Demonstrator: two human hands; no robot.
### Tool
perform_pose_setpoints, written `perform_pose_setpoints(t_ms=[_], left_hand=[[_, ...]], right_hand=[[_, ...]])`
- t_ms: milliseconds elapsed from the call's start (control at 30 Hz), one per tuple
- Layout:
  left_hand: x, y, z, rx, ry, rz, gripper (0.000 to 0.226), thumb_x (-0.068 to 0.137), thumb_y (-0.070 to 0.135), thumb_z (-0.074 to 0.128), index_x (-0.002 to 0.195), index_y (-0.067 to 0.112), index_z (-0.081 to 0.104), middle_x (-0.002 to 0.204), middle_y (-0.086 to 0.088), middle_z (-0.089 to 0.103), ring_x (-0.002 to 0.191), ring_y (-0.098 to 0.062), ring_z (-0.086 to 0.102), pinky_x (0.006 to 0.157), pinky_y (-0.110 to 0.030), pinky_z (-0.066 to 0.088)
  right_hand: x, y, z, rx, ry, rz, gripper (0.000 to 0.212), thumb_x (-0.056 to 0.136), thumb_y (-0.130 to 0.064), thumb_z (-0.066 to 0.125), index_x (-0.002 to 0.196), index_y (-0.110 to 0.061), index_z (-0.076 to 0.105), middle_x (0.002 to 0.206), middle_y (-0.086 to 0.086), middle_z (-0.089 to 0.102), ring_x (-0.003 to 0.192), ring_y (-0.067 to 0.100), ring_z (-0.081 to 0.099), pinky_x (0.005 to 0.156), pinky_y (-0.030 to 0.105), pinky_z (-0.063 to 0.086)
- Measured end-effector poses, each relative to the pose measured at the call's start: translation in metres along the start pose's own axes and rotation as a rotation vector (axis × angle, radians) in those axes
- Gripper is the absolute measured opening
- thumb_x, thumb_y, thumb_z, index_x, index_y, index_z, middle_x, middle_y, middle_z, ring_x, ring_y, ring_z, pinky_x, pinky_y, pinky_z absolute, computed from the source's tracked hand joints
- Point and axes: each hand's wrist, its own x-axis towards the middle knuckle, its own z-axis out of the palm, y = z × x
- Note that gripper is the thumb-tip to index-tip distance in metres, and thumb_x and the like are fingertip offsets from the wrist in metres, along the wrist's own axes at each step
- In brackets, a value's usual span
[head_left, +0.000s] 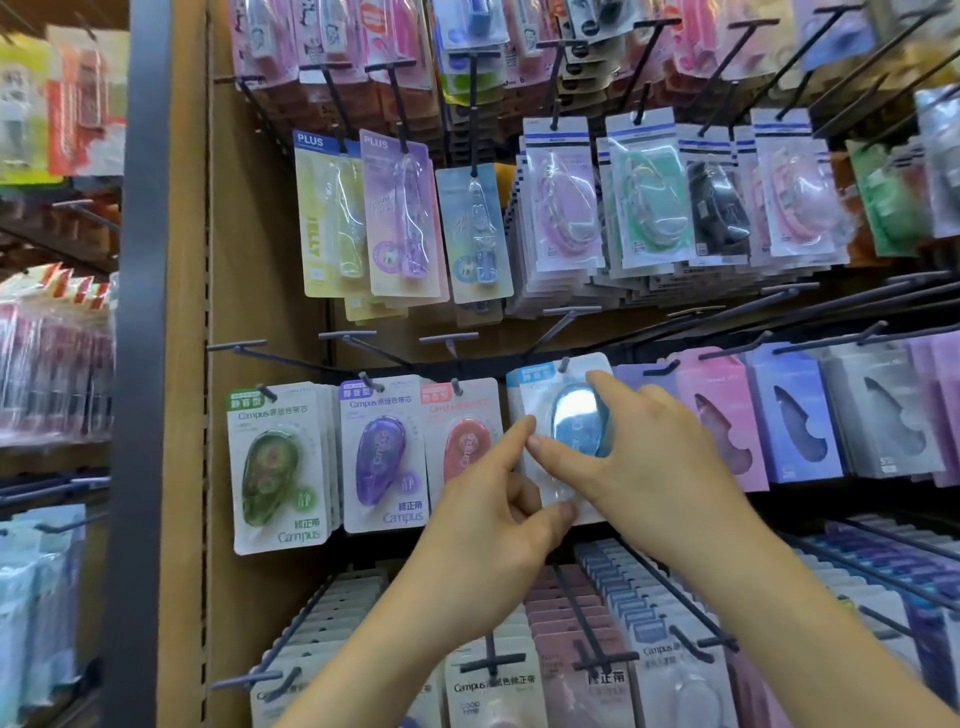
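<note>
The blue pack (574, 415) hangs on a hook (563, 364) in the middle row of the display, and both hands are on it. It sits between the two hands, with its top edge and the hook hole showing above them and its lower part hidden behind them.

The left hand (488, 525) comes up from below. Its forefinger lies straight along the pack's left edge, and its thumb presses on the front of the card near the bottom, so the hand pinches the lower left corner. Its other fingers are curled under the pack.

The right hand (649, 467) reaches in from the right. Its thumb lies across the front, just below the shiny blue blister, and its forefinger lies over the blister's upper right side, so it grips the blister between the two. The tips of the left forefinger and the right thumb almost meet at the pack's left edge.

A red pack (465, 441) hangs just beside the blue pack on the left. A purple pack (382, 457) and a green pack (275, 467) hang further left. A pink pack (722, 415) hangs to the right, partly behind the right hand.
</note>
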Motion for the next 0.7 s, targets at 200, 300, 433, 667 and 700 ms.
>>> perform_pose_setpoints(t_ms=[200, 300, 433, 667, 700], left_hand=[[0.010, 0.002, -0.002, 0.269, -0.022, -0.034, 0.077, 0.093, 0.023, 0.062, 0.155, 0.030, 0.017, 0.071, 0.010, 0.058, 0.072, -0.006, 0.057, 0.073, -0.024, 0.047], [0.013, -0.001, 0.001, 0.452, -0.011, -0.028, 0.077, 0.095, 0.026, 0.057, 0.155, 0.030, 0.010, 0.099, -0.005, 0.066, 0.094, -0.023, 0.061, 0.085, -0.038, 0.050], [0.013, -0.013, 0.001, 0.625, -0.014, 0.021, 0.078, 0.095, 0.029, 0.056, 0.154, 0.036, 0.005, 0.103, -0.003, 0.068, 0.098, -0.025, 0.062, 0.087, -0.042, 0.050], [0.006, -0.034, -0.037, 1.139, 0.256, 0.253, 0.081, 0.065, 0.038, 0.083, 0.137, 0.031, 0.047, 0.136, -0.007, 0.052, 0.122, -0.030, 0.049, 0.094, -0.044, 0.050], [0.007, -0.036, -0.040, 1.203, 0.195, 0.196, 0.090, 0.068, 0.045, 0.080, 0.145, 0.034, 0.034, 0.150, -0.010, 0.038, 0.136, -0.033, 0.037, 0.107, -0.046, 0.038]], right_hand=[[0.004, 0.000, 0.004, -0.103, -0.099, 0.048, 0.072, 0.082, -0.069, 0.053, 0.138, -0.028, 0.037, 0.124, 0.008, 0.049, 0.116, 0.029, 0.051, 0.086, 0.037, 0.042], [0.006, -0.001, 0.010, -0.182, -0.062, 0.047, 0.073, 0.082, -0.069, 0.054, 0.139, -0.027, 0.036, 0.121, 0.007, 0.042, 0.116, 0.029, 0.049, 0.084, 0.037, 0.044], [0.009, -0.003, 0.019, -0.253, -0.021, 0.038, 0.067, 0.084, -0.058, 0.058, 0.139, -0.026, 0.034, 0.117, 0.007, 0.041, 0.108, 0.030, 0.051, 0.076, 0.036, 0.044], [0.013, -0.001, 0.039, -0.277, 0.019, 0.062, 0.065, 0.090, -0.047, 0.057, 0.142, -0.025, 0.026, 0.120, 0.008, 0.037, 0.099, 0.032, 0.057, 0.070, 0.034, 0.038], [0.013, -0.002, 0.041, -0.282, 0.025, 0.064, 0.067, 0.090, -0.049, 0.057, 0.143, -0.026, 0.024, 0.122, 0.008, 0.037, 0.100, 0.032, 0.057, 0.070, 0.033, 0.037]])
